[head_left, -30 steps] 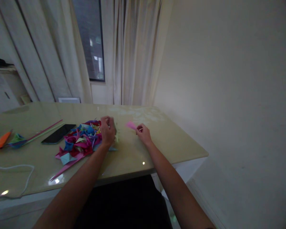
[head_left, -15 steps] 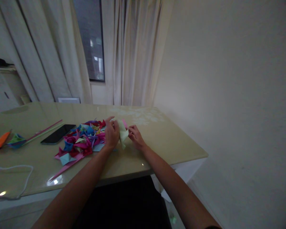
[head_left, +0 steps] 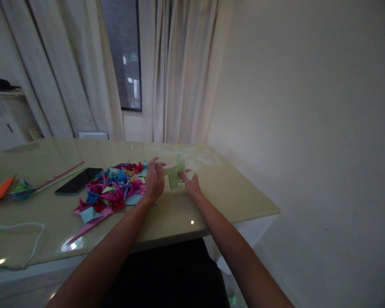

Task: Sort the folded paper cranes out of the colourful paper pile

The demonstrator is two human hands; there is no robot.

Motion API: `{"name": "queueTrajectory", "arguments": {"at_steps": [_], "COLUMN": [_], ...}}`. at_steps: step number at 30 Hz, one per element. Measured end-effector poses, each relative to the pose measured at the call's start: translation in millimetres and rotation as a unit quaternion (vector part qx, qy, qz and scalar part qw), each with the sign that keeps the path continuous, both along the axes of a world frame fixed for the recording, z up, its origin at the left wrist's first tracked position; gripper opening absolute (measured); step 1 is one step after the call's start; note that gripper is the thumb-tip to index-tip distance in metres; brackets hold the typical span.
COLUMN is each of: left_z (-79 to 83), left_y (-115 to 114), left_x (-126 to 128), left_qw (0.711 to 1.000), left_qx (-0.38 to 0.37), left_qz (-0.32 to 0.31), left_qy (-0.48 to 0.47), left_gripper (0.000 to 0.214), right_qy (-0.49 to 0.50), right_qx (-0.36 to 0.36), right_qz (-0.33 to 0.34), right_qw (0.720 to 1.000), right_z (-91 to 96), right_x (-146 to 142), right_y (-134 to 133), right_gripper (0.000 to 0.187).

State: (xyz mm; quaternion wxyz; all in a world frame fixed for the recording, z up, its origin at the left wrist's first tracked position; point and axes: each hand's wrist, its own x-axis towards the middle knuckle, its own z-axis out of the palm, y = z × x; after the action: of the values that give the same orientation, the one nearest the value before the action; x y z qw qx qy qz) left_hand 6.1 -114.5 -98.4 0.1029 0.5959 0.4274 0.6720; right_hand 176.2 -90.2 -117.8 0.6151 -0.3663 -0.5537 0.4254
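Observation:
A pale green piece of folded paper (head_left: 173, 176) is held up over the table between my hands, somewhat smeared by motion. My left hand (head_left: 155, 182) grips its left end with the thumb side, with the other fingers partly extended above. My right hand (head_left: 192, 185) pinches it from the right side, thumb toward the paper. A bit of pink shows behind the green paper. Just left of my left hand lies a heap of colourful folded paper pieces (head_left: 115, 188) in pink, red, blue, purple and pale green.
Left of the heap a black phone (head_left: 78, 181) lies on the glossy table (head_left: 218, 192). Farther left are long thin pink and green strips (head_left: 57, 177), an orange tool (head_left: 3, 189) and a white cable (head_left: 40, 235). A wall (head_left: 308, 128) rises at the right.
The green paper has turned and now stretches sideways between my hands. Both hands have shifted right, and the left has moved off the heap's edge.

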Motion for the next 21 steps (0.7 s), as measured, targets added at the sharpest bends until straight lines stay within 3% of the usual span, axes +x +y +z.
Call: {"name": "queueTrajectory", "arguments": {"at_steps": [4,8,10,13,16,21], "left_z": [-3.5,-6.1,-6.2,-5.3,-4.1,-2.8], "left_y": [12,12,10,9,13,18], "left_x": [1,6,9,9,3,-6], "left_qw": [0.996,0.978,0.972,0.977,0.989,0.997], "left_qx": [-0.034,-0.068,-0.074,-0.073,-0.065,-0.044], "left_qz": [-0.081,-0.197,-0.22,-0.196,-0.135,-0.036], "left_qy": [-0.025,0.022,0.034,0.026,-0.002,-0.053], "left_gripper": [0.036,0.041,0.041,0.033,0.028,0.028], "right_qy": [0.105,0.143,0.148,0.156,0.163,0.143], "right_qx": [-0.042,-0.081,-0.098,-0.119,-0.14,-0.187], "right_qz": [-0.009,0.05,0.073,0.067,0.005,-0.097], "right_qw": [0.993,0.985,0.981,0.978,0.977,0.967], "right_z": [1.7,6.1,7.2,5.6,2.2,13.5], "right_x": [12,8,2,-2,4,17], "right_y": [10,4,0,-2,4,42], "right_gripper": [0.041,0.044,0.043,0.04,0.035,0.033]}}
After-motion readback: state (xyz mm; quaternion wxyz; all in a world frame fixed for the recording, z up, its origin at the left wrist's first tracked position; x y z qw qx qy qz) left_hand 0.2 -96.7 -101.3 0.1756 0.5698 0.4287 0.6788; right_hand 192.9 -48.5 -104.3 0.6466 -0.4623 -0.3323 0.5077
